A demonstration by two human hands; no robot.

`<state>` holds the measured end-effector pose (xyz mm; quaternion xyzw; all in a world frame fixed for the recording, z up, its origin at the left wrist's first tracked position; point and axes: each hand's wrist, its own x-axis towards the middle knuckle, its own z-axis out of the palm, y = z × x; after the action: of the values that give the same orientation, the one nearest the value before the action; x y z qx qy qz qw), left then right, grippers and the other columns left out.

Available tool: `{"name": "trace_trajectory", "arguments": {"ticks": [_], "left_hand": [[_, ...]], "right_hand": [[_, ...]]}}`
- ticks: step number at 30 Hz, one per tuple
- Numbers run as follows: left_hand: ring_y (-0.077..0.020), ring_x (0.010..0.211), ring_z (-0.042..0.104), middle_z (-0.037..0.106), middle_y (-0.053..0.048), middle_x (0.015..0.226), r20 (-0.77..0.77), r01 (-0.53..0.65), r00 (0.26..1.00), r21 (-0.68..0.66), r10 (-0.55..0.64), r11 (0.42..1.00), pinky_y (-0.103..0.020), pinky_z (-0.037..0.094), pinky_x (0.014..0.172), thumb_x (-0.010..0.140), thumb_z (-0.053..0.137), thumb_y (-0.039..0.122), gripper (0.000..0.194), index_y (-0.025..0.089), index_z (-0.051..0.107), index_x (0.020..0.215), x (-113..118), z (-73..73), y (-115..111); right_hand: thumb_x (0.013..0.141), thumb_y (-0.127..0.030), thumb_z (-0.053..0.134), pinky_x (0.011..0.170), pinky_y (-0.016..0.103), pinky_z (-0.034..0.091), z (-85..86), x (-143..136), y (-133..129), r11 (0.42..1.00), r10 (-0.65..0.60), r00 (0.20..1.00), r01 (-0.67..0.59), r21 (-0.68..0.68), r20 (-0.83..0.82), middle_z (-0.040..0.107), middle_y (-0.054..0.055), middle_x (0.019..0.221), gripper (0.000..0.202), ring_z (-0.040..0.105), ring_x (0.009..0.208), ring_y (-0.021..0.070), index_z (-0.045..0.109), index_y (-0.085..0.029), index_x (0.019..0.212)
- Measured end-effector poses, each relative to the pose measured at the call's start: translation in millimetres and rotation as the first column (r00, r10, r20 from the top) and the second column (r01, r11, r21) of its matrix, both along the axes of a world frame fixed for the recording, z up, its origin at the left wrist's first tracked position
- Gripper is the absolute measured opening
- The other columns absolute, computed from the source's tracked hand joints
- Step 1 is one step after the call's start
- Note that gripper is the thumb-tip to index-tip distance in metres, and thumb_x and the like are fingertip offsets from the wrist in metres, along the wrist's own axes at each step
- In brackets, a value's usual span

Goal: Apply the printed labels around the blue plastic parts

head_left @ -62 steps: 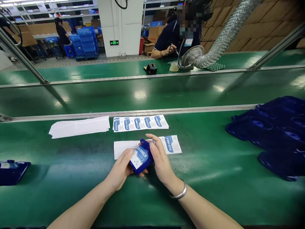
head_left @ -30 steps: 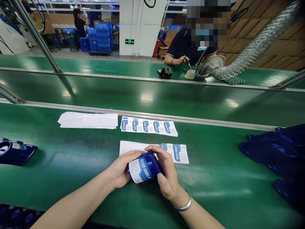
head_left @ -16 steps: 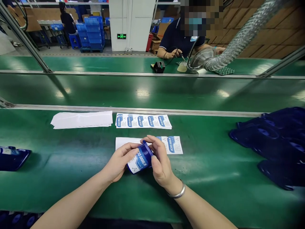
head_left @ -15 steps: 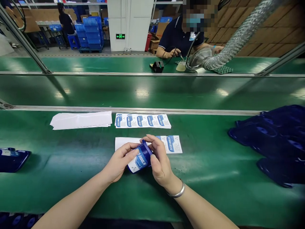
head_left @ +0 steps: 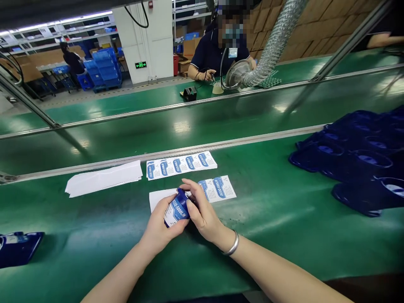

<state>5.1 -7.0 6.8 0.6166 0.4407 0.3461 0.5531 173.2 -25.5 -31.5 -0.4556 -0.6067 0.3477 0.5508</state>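
A dark blue part (head_left: 177, 210) with a blue-and-white label is held above the green table. My left hand (head_left: 162, 223) grips it from the left, thumb along its lower edge. My right hand (head_left: 203, 212), with a silver bangle at the wrist, closes on the part's right side, fingers over its rim. Partly behind the hands lies a label sheet (head_left: 224, 187), its left portion bare white. Farther back are a stack of label sheets (head_left: 183, 165) and, to its left, a stack of white paper (head_left: 104, 179).
Many dark blue parts (head_left: 353, 155) are piled at the right. Another blue part (head_left: 20, 249) lies at the left edge. A metal rail (head_left: 170, 152) runs behind the papers. Across the bench sits a person (head_left: 217, 50) beside a silver duct hose (head_left: 274, 46).
The view has tilted and shifted. My left thumb has moved from the label's face to the part's lower edge, and the part has turned, showing more of the label's text.
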Motion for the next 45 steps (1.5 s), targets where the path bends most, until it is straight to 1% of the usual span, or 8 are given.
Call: {"name": "trace_trajectory", "arguments": {"ticks": [5, 10, 14, 25, 34, 38, 41, 45], "left_hand": [[-0.0297, 0.116, 0.060, 0.066, -0.009, 0.127, 0.120, 0.036, 0.993, -0.115, -0.022, 0.993, -0.037, 0.044, 0.101, 0.074, 0.086, 0.031, 0.056, 0.025, 0.067, 0.126, 0.9, -2.3, -0.3], [-0.0208, 0.094, 0.065, 0.072, -0.008, 0.104, 0.401, 0.055, 0.885, -0.592, 0.235, 0.804, -0.029, 0.050, 0.083, 0.086, 0.075, 0.039, 0.028, 0.017, 0.073, 0.105, 0.2, -5.9, 6.1], [-0.0155, 0.084, 0.063, 0.070, -0.005, 0.094, 0.400, 0.069, 0.881, -0.640, 0.255, 0.765, -0.026, 0.050, 0.077, 0.087, 0.075, 0.036, 0.022, 0.017, 0.071, 0.098, 1.7, -8.5, 4.9], [-0.0256, 0.111, 0.061, 0.066, -0.006, 0.120, 0.166, 0.039, 0.986, -0.194, -0.007, 0.980, -0.035, 0.048, 0.096, 0.084, 0.077, 0.036, 0.040, 0.025, 0.063, 0.120, 2.6, -6.3, -8.8], [-0.0290, 0.121, 0.057, 0.060, -0.012, 0.131, -0.174, 0.052, 0.985, 0.212, -0.014, 0.976, -0.045, 0.044, 0.107, 0.068, 0.085, 0.023, 0.071, 0.021, 0.053, 0.131, 4.9, -16.3, -10.0], [-0.0273, 0.116, 0.060, 0.064, -0.010, 0.126, 0.082, 0.035, 0.996, -0.116, -0.025, 0.993, -0.041, 0.047, 0.102, 0.076, 0.083, 0.036, 0.055, 0.021, 0.062, 0.125, 1.6, -7.8, -3.7], [-0.0211, 0.098, 0.065, 0.070, -0.008, 0.109, 0.352, 0.073, 0.930, -0.467, 0.110, 0.881, -0.033, 0.053, 0.086, 0.090, 0.069, 0.044, 0.032, 0.018, 0.071, 0.109, 0.4, -2.8, 2.5], [-0.0147, 0.084, 0.064, 0.069, -0.004, 0.093, 0.437, 0.122, 0.878, -0.601, 0.196, 0.790, -0.027, 0.052, 0.078, 0.086, 0.076, 0.035, 0.022, 0.016, 0.071, 0.095, 0.6, -2.8, 5.0]], "right_hand": [[0.106, -0.047, 0.043, 0.108, 0.051, 0.044, 3.2, 5.7, -3.2, 0.999, 0.027, 0.999, -0.026, 0.042, -0.020, 0.051, 0.012, 0.132, 0.050, 0.053, 0.122, 0.0296, 0.032, -0.025, 0.150], [0.105, -0.044, 0.045, 0.105, 0.053, 0.044, 9.1, 6.3, -2.1, 0.978, 0.124, 0.991, -0.131, 0.164, 0.048, 0.050, 0.012, 0.133, 0.052, 0.052, 0.121, 0.0311, 0.030, -0.026, 0.151], [0.104, -0.043, 0.044, 0.102, 0.054, 0.046, 8.2, 4.0, -2.4, 0.962, 0.153, 0.984, -0.168, 0.215, 0.086, 0.050, 0.012, 0.130, 0.050, 0.053, 0.118, 0.0321, 0.032, -0.026, 0.150], [0.108, -0.041, 0.039, 0.101, 0.054, 0.045, 9.9, -1.8, -15.6, 0.995, 0.017, 1.000, -0.017, 0.101, 0.006, 0.049, 0.013, 0.133, 0.046, 0.050, 0.123, 0.0328, 0.032, -0.026, 0.151], [0.108, -0.043, 0.042, 0.102, 0.049, 0.045, 5.9, -3.8, -14.9, 0.998, -0.004, 0.998, 0.008, 0.069, -0.055, 0.051, 0.011, 0.131, 0.045, 0.052, 0.120, 0.0292, 0.035, -0.026, 0.150], [0.107, -0.040, 0.044, 0.101, 0.049, 0.046, 7.8, -2.3, -14.2, 0.995, 0.025, 0.998, -0.019, 0.099, -0.063, 0.051, 0.011, 0.132, 0.048, 0.052, 0.121, 0.0298, 0.033, -0.026, 0.151], [0.105, -0.038, 0.047, 0.104, 0.051, 0.045, 9.3, -1.6, -14.6, 0.981, 0.065, 0.997, -0.058, 0.185, -0.034, 0.049, 0.013, 0.134, 0.052, 0.051, 0.123, 0.0314, 0.031, -0.025, 0.153], [0.104, -0.036, 0.048, 0.105, 0.053, 0.043, 8.9, -1.5, -14.8, 0.964, 0.096, 0.994, -0.107, 0.242, 0.055, 0.050, 0.013, 0.133, 0.053, 0.050, 0.123, 0.0322, 0.031, -0.023, 0.152]]}}
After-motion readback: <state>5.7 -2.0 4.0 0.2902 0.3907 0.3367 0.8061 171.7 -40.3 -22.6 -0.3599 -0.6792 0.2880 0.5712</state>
